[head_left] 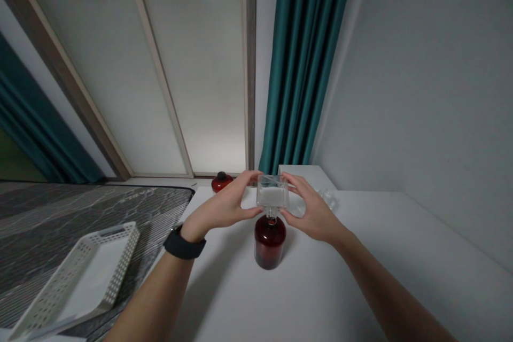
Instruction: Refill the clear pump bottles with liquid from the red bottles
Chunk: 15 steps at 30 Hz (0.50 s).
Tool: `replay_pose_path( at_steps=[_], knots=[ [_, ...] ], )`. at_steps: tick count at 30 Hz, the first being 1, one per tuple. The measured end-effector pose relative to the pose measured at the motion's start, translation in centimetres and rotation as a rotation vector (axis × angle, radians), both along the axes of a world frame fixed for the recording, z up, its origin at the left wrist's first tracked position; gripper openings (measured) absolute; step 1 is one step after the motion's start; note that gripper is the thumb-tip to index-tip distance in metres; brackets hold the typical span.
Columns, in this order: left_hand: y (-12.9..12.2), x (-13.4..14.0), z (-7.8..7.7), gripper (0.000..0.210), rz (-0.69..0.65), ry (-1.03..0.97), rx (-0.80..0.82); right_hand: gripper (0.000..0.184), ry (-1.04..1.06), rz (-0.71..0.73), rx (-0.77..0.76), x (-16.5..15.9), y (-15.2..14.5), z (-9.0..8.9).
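Observation:
Between my two hands is a clear square glass bottle (272, 192), turned upside down with its neck pointing downward. My left hand (230, 203) grips its left side between thumb and fingers. On the right side, my right hand (310, 206) grips it the same way. Directly below stands a dark red glass bottle (270, 243) upright on the white table (312, 288). The clear bottle's neck meets the red bottle's mouth; whether it reaches inside I cannot tell. A black watch band (184, 243) circles my left wrist.
A red bottle with a black stopper (222, 181) stands behind my left hand. Clear glass or plastic items (328, 199) lie beyond my right hand, partly hidden. At left, a white perforated basket (86, 272) rests on a grey patterned surface (154, 208). A white box (308, 172) stands at the back.

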<state>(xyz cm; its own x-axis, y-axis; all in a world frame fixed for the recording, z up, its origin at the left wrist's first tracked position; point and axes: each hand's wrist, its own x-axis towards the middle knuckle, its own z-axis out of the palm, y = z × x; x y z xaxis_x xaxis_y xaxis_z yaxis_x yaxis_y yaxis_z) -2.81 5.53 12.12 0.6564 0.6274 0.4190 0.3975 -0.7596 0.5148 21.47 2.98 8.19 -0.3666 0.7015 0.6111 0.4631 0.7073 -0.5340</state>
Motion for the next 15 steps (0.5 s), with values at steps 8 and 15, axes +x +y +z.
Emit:
replay_pose_path(
  at_steps=[8,15],
  knots=[
    [-0.05,-0.01,0.01,0.066,0.012,0.004,0.003,0.076,-0.005,-0.005,0.016,-0.09,-0.13,0.16],
    [-0.18,-0.03,0.23,0.065,0.009,0.01,0.022,0.077,-0.01,-0.005,0.032,-0.1,-0.14,0.14]
  ],
)
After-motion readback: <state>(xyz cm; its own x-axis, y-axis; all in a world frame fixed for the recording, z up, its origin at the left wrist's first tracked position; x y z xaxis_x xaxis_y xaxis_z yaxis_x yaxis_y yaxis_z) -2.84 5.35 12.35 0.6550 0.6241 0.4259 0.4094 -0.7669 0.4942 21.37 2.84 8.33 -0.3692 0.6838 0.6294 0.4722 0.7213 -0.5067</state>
